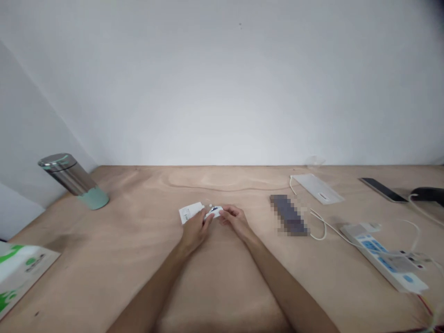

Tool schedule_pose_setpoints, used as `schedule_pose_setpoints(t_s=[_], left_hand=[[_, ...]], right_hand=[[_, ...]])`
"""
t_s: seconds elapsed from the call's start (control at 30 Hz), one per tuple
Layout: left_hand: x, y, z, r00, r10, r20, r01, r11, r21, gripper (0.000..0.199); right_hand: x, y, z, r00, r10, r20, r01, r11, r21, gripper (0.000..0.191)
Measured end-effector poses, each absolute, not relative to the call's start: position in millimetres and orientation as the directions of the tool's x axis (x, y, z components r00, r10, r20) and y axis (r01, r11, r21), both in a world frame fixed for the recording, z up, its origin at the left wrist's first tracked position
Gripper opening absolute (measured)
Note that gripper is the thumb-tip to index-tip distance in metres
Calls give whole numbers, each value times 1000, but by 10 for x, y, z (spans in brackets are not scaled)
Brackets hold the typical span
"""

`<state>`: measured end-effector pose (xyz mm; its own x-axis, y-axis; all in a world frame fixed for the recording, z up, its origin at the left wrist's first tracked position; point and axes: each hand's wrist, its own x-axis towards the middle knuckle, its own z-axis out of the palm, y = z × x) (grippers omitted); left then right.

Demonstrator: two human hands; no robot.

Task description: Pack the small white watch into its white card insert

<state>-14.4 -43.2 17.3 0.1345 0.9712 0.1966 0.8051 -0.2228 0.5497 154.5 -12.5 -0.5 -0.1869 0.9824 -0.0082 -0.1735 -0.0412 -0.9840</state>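
Note:
Both of my hands meet over the middle of the wooden table. My left hand is closed with thumb and fingers on a small white object that has a dark mark on top; its exact kind is too small to make out. At the object's right end, my right hand grips it between curled fingers and thumb. A flat white packet with printing lies just beyond my left fingers, partly hidden by them. Tiny white bits show behind the object.
A steel and mint-green tumbler stands at left, above a green-and-white printed packet. To the right lie a blurred-out dark phone, a white pouch, a black phone, and a power strip with white cables.

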Motion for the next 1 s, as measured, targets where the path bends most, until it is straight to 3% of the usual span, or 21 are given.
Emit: schedule_pose_setpoints(t_s=[0.13, 0.37, 0.83, 1.0], left_hand=[[-147, -419, 158, 147, 976, 161, 828, -210, 520, 32], [-168, -416, 183, 115, 988, 105, 844, -153, 514, 31], [-185, -410, 152, 58, 977, 205, 733, -181, 656, 39], [-135, -480, 227, -11, 977, 212, 773, -126, 622, 38]], right_hand=[[1562, -126, 10, -221, 975, -6, -176, -46, -983, 46], [1573, -144, 37, -307, 952, 15, -173, -41, -984, 38], [1519, -190, 77, -300, 954, 1, -133, -40, -990, 39], [1505, -171, 73, -232, 973, -23, -168, -64, -984, 34]])
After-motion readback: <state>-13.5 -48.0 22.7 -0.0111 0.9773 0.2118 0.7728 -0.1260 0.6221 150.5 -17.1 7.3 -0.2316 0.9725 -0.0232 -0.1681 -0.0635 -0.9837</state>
